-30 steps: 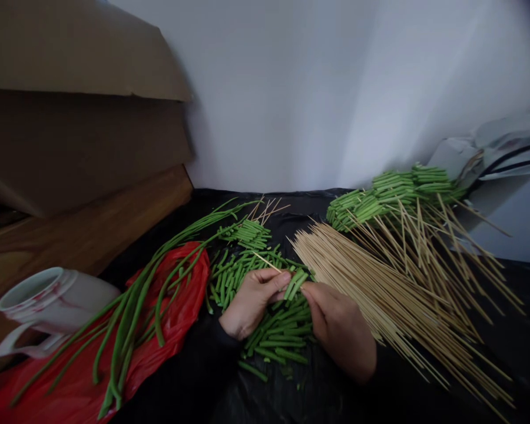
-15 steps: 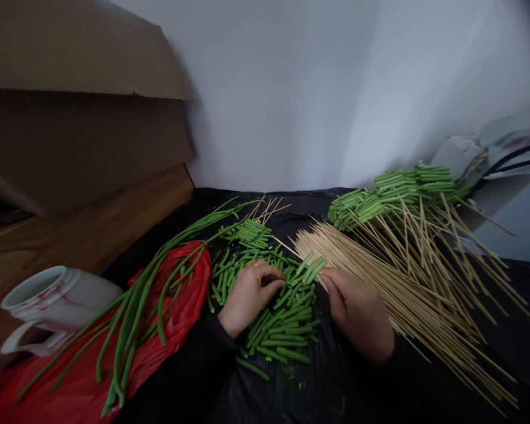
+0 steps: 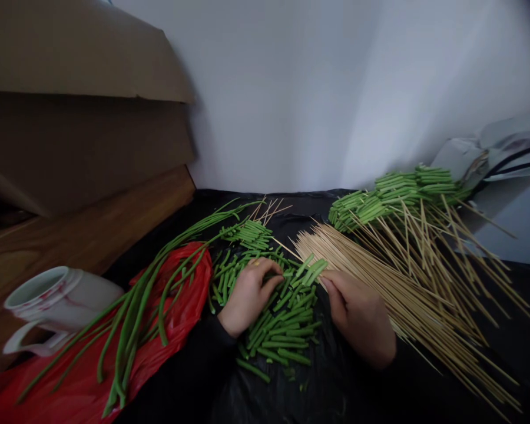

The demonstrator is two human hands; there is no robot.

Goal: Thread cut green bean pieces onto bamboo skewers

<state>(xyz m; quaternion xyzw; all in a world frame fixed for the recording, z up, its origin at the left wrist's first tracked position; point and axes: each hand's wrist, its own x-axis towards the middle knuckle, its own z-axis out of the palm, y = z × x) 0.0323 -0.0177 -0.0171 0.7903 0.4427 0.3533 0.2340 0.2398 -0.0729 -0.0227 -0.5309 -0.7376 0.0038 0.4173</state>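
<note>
My right hand [image 3: 362, 315] is closed in a pinch at the end of a bamboo skewer. Several cut green bean pieces [image 3: 314, 271] sit side by side on that skewer, just left of my fingertips. Over the loose pile of cut green beans [image 3: 287, 335], my left hand [image 3: 249, 294] has thumb and forefinger brought together; what lies between them, if anything, is hidden. A neat group of bean pieces on skewers [image 3: 249, 234] lies beyond my left hand. Beside my right hand spreads a thick bundle of bare bamboo skewers [image 3: 380, 282].
Filled bean skewers [image 3: 393, 194] are stacked at the back right by the wall. Long whole beans [image 3: 136, 312] lie across a red plastic bag [image 3: 176, 335] on the left, near a white pitcher [image 3: 70, 297]. A cardboard box [image 3: 88, 141] stands behind. Black plastic sheeting [image 3: 331, 388] covers the surface.
Hardly anything differs. The view has shifted slightly, while both hands keep nearly the same pose and place, and the bean pieces stay on the skewer.
</note>
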